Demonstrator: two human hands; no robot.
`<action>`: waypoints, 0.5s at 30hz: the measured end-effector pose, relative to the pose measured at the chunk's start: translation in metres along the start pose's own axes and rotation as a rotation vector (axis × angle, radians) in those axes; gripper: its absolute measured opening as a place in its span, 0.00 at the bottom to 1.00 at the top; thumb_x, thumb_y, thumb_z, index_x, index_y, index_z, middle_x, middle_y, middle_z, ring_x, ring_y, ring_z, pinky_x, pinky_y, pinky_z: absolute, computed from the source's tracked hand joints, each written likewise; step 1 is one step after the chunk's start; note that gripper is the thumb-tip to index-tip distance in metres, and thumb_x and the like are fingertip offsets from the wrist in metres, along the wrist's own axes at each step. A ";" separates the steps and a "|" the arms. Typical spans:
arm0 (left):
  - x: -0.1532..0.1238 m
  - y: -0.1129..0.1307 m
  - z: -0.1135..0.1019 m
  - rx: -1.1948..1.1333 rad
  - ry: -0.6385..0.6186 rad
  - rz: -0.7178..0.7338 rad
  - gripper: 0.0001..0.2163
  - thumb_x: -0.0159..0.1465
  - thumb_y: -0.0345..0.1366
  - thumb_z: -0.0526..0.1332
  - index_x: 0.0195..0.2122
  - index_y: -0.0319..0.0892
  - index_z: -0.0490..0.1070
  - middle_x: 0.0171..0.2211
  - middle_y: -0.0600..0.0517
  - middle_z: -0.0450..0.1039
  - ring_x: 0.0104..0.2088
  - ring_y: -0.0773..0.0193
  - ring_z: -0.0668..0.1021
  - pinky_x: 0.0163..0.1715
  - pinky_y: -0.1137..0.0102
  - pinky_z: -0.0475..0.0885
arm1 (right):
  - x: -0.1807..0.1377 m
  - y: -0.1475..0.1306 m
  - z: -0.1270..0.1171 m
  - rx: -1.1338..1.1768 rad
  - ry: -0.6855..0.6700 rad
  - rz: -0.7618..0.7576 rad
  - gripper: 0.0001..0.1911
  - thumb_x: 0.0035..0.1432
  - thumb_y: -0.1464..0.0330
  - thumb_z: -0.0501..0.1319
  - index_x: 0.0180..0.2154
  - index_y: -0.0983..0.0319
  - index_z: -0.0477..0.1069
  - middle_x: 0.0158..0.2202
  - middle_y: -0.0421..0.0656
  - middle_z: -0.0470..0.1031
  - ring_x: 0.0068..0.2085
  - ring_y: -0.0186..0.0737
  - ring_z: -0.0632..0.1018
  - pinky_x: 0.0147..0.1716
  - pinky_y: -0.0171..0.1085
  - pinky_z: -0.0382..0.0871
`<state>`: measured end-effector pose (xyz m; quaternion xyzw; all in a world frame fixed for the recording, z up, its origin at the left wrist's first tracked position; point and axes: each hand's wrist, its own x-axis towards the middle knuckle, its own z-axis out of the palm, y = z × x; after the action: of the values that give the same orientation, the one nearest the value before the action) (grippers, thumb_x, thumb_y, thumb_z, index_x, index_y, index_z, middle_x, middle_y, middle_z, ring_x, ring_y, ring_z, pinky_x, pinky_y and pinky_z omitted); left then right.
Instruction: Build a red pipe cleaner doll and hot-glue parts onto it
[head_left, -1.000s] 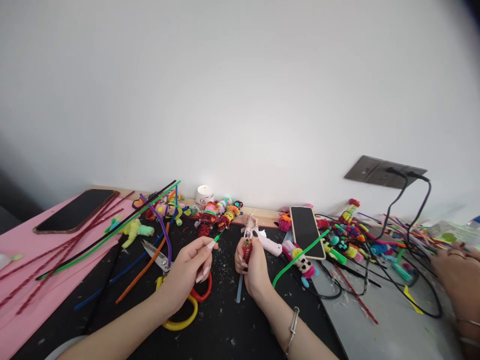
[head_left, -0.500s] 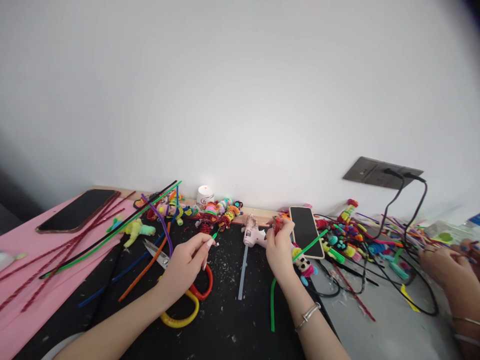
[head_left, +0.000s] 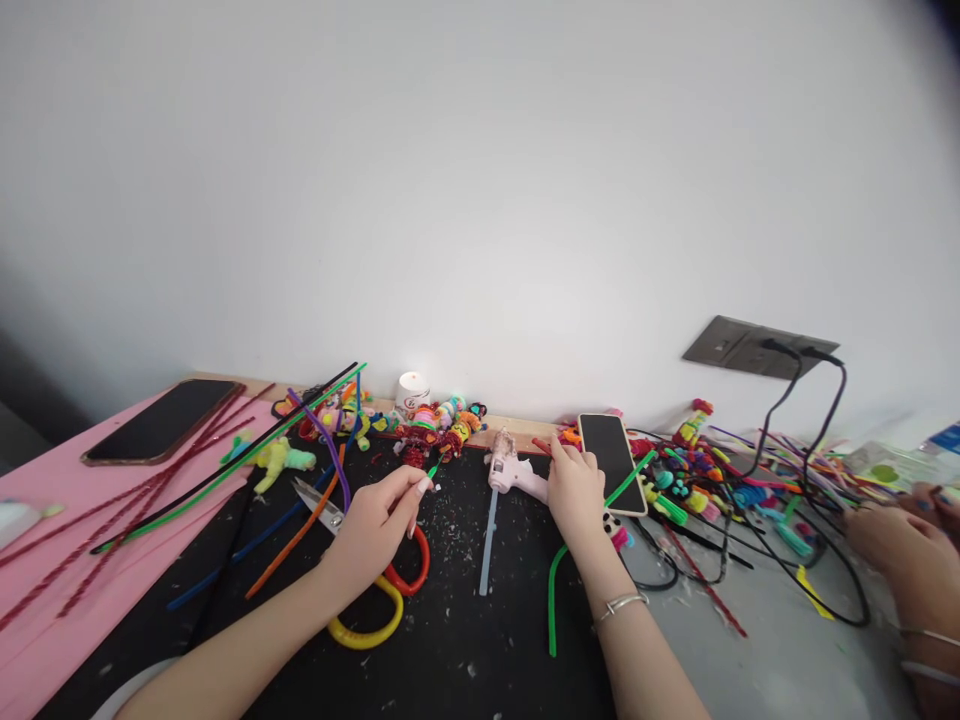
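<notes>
My left hand, closed in a pinch, holds a short green pipe cleaner piece with a small white bit near my fingertips. Beneath that hand lie scissors with one yellow and one red handle loop. My right hand is closed around a small dark-red piece, whose end sticks out to the left; the rest is hidden. Just left of this hand a pale pink glue gun lies on the black mat, a long glue stick projecting from it. Behind my right wrist runs a bent green pipe cleaner.
Pipe-cleaner figures and a paper cup line the wall. A phone lies behind my right hand, another phone on pink paper. Black cables hang from the outlet. Another person's hands work at right.
My right hand has shifted slightly right, and the dark-red piece now sticks out to its left. My left hand keeps its pinch on the green piece. The view has shifted slightly.
</notes>
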<state>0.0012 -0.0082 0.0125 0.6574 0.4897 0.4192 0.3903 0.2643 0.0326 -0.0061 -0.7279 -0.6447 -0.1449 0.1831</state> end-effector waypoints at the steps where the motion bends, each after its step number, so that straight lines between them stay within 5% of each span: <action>1: 0.000 -0.001 0.000 0.012 -0.005 0.003 0.09 0.65 0.39 0.53 0.31 0.44 0.67 0.16 0.60 0.60 0.19 0.66 0.65 0.23 0.72 0.59 | 0.000 -0.001 0.000 0.008 0.014 0.009 0.21 0.59 0.76 0.52 0.53 0.63 0.69 0.45 0.55 0.75 0.45 0.54 0.69 0.36 0.44 0.59; 5: 0.002 -0.003 -0.001 0.045 -0.001 0.014 0.11 0.66 0.42 0.50 0.31 0.44 0.66 0.16 0.60 0.59 0.19 0.66 0.65 0.23 0.72 0.59 | -0.002 -0.008 -0.008 0.160 0.143 0.015 0.16 0.60 0.72 0.53 0.48 0.63 0.71 0.49 0.51 0.73 0.50 0.53 0.67 0.41 0.45 0.58; 8: 0.004 -0.004 -0.003 0.059 0.038 0.016 0.12 0.66 0.43 0.50 0.31 0.44 0.65 0.16 0.60 0.60 0.19 0.66 0.65 0.23 0.72 0.60 | -0.012 -0.028 -0.020 0.376 0.185 -0.126 0.11 0.60 0.72 0.52 0.41 0.63 0.72 0.41 0.49 0.75 0.44 0.48 0.70 0.41 0.42 0.59; 15: 0.008 -0.009 -0.013 0.129 0.145 0.078 0.11 0.67 0.42 0.49 0.33 0.43 0.65 0.19 0.59 0.62 0.21 0.66 0.68 0.25 0.72 0.63 | -0.071 -0.109 -0.042 0.582 -0.201 -0.503 0.10 0.57 0.69 0.58 0.43 0.59 0.69 0.30 0.40 0.74 0.34 0.41 0.72 0.38 0.41 0.56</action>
<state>-0.0120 0.0033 0.0096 0.6676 0.5168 0.4480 0.2941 0.1484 -0.0384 0.0083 -0.4756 -0.8317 0.0753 0.2766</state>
